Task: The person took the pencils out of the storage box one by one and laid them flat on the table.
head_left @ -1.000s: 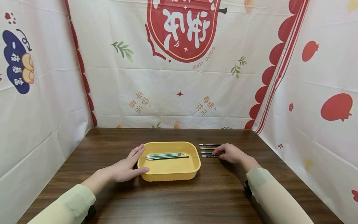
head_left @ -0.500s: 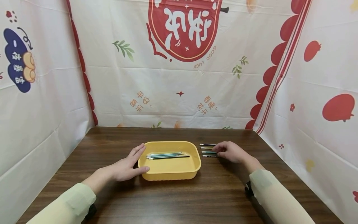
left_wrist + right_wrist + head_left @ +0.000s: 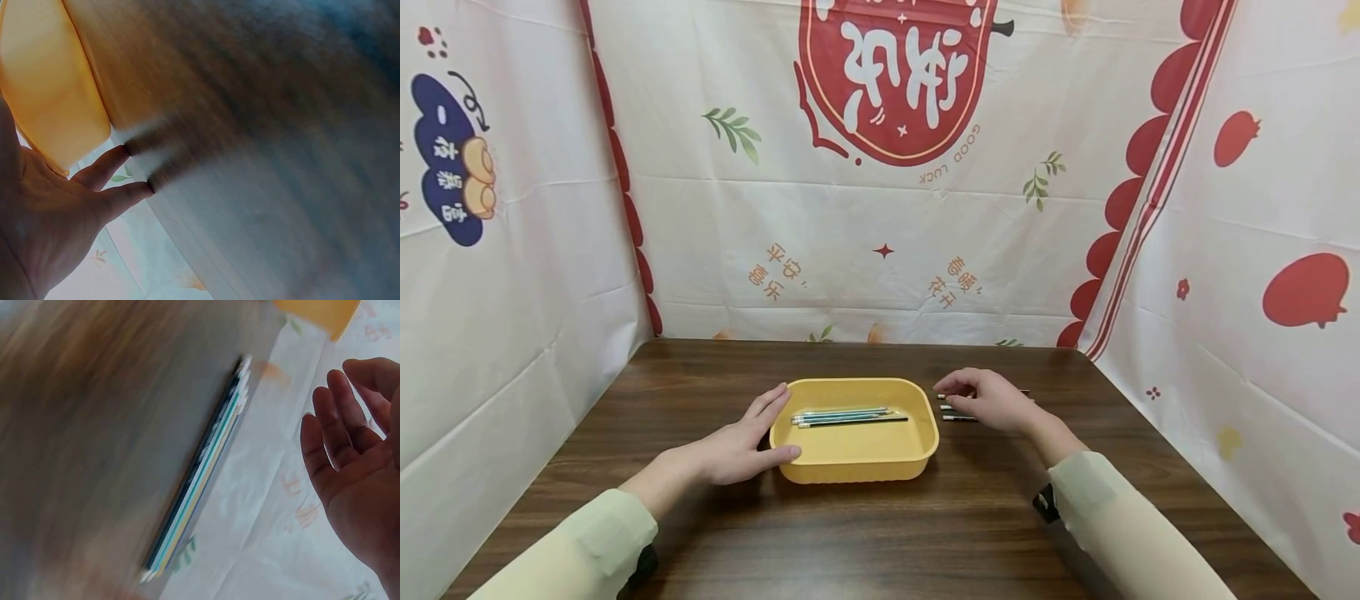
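Note:
A yellow plastic basket (image 3: 850,472) stands at mid-table, with several pencils (image 3: 850,419) lying side by side inside. My left hand (image 3: 733,446) rests on its left end, fingers and thumb spread along the rim; the left wrist view shows this hand (image 3: 62,215) against the basket's yellow wall (image 3: 53,75). To the right of the basket several more pencils (image 3: 958,417) lie in a row on the table. My right hand (image 3: 996,402) is over them, fingers loosely bent and covering their middles. In the right wrist view this hand (image 3: 359,450) is apart from the row of pencils (image 3: 200,469) and holds nothing visible.
The brown wooden table (image 3: 880,542) is enclosed by printed white cloth at the back (image 3: 850,217) and both sides. Part of the yellow basket (image 3: 322,312) shows at the top of the right wrist view.
My right hand has moved left and slightly away from me, from the middles of the loose pencils toward their eraser ends. The left hand and basket have stayed put.

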Available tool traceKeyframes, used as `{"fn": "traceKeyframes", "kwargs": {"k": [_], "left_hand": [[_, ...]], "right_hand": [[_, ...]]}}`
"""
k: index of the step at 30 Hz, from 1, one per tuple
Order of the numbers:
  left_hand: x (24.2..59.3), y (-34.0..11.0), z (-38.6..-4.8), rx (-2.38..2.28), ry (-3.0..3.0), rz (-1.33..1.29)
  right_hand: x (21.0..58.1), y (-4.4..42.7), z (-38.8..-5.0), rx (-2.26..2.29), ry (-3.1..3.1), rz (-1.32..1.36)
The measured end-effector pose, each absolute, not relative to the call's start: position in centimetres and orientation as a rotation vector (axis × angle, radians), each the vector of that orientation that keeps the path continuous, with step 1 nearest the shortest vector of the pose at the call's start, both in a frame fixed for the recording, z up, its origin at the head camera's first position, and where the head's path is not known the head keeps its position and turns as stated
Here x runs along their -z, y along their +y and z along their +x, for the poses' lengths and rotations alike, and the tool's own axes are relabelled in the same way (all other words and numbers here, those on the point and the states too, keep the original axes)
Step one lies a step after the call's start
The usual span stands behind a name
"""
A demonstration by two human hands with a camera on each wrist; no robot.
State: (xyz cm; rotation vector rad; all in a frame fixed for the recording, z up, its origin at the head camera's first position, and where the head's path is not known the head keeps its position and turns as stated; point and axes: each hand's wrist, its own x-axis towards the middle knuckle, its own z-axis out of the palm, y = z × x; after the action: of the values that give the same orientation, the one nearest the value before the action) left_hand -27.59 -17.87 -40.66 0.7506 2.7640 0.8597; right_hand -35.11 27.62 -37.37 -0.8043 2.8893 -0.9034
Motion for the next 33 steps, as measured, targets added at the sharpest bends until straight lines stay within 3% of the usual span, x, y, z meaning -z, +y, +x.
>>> {"fn": "traceKeyframes", "kwargs": {"k": [15, 23, 33], "left_hand": [[40.7, -17.9, -27.6, -0.871, 2.758, 0.75], [40.7, -17.9, -27.5, -0.878, 2.757, 0.757], [40.7, -17.9, -27.6, -0.878, 2.754, 0.756]], "right_hand": [[35.1, 21.3, -34.1, 0.925, 2.833, -0.932], [35.2, 18.3, -34.3, 0.922, 2.786, -1.035], [36.4, 15.9, -34.9, 0.955, 2.76, -0.981]]}}
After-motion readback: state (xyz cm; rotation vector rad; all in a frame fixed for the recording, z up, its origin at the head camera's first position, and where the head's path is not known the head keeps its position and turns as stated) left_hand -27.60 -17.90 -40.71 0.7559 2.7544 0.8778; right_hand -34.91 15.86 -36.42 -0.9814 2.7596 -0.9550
